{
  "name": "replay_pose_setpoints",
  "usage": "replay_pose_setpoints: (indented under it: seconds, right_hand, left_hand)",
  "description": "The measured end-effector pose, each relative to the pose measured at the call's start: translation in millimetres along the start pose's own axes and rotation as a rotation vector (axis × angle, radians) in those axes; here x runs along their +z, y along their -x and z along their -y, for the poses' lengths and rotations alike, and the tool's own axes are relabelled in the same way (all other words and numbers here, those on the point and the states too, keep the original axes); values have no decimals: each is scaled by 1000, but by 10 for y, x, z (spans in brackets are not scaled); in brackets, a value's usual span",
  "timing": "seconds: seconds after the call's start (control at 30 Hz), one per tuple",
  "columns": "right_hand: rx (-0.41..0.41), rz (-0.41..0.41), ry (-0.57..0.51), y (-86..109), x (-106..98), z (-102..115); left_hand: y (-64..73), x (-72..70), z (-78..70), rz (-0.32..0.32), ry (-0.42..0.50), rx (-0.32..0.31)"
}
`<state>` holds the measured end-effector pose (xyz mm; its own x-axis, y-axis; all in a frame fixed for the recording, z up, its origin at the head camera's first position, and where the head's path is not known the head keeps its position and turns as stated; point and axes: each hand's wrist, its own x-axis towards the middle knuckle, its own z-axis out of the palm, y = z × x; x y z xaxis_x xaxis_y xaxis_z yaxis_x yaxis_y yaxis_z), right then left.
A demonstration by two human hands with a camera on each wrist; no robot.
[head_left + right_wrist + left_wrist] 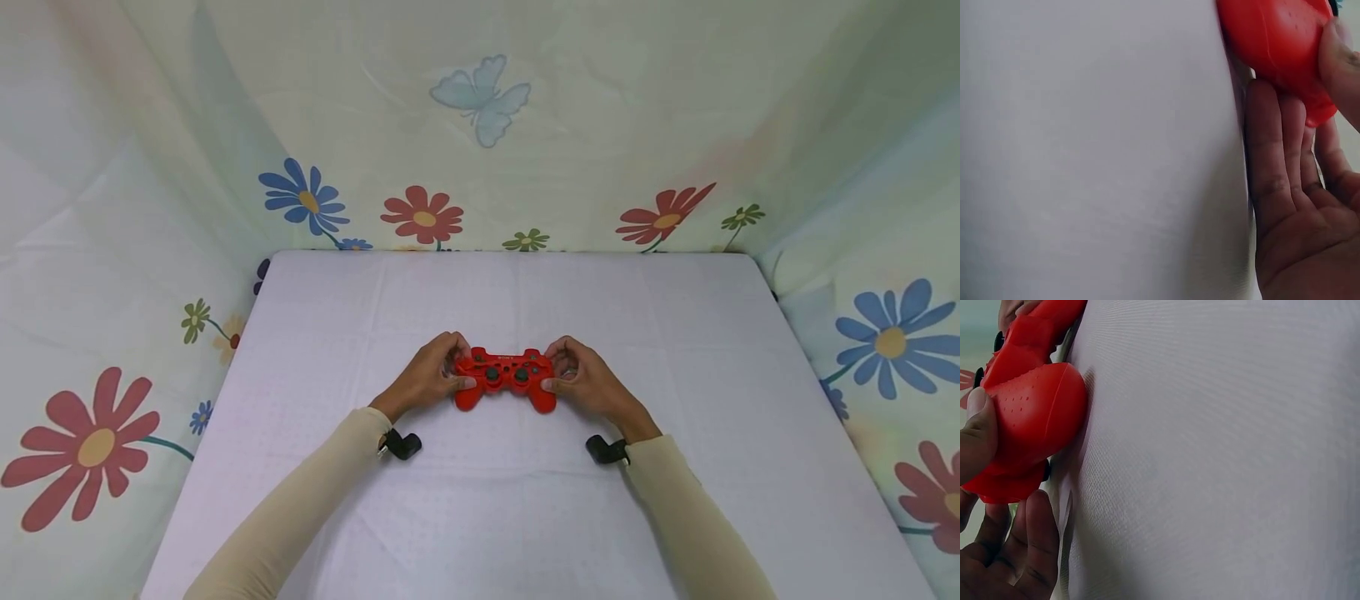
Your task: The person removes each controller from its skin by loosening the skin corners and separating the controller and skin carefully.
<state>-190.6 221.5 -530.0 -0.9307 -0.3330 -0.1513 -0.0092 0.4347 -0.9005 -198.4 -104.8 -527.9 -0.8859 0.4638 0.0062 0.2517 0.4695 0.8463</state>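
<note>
A red game controller with dark thumbsticks lies near the middle of the white-covered table, its two handles toward the person. At its left end, my left hand holds it, thumb on top and fingers at the far side. My right hand holds the opposite end the same way. In the left wrist view, the controller's rounded red handle is close to the cloth, with the left thumb pressed on it. The right wrist view shows the right fingers at the underside of the other handle.
White cloth covers the table, whose far edge meets a hanging curtain printed with flowers and a butterfly. Curtains also flank both sides. A small black device is strapped at the left wrist, another black device at the right.
</note>
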Motion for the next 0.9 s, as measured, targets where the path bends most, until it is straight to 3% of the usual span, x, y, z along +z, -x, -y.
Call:
replay_pose_setpoints:
  seconds: [0.2,0.33,0.6,0.8,0.9]
  right_hand:
    - [18,61,-10,-40,-56,-34]
    - [2,58,-15,-18,-74,-28]
    - [-88,-1,21,30,-38,-7]
    - [-63,-98,145,76,20,99]
    - [-103,-129,202,90,49,191]
  left_hand:
    - [6,-1,-7,5,-2,-11]
    - [6,1,-8,5,3,-8]
    - [8,-7,-36,10,-8,-12]
    - [5,-41,-100,19,-75,-14]
    - [-10,-55,-145,18,-112,-7]
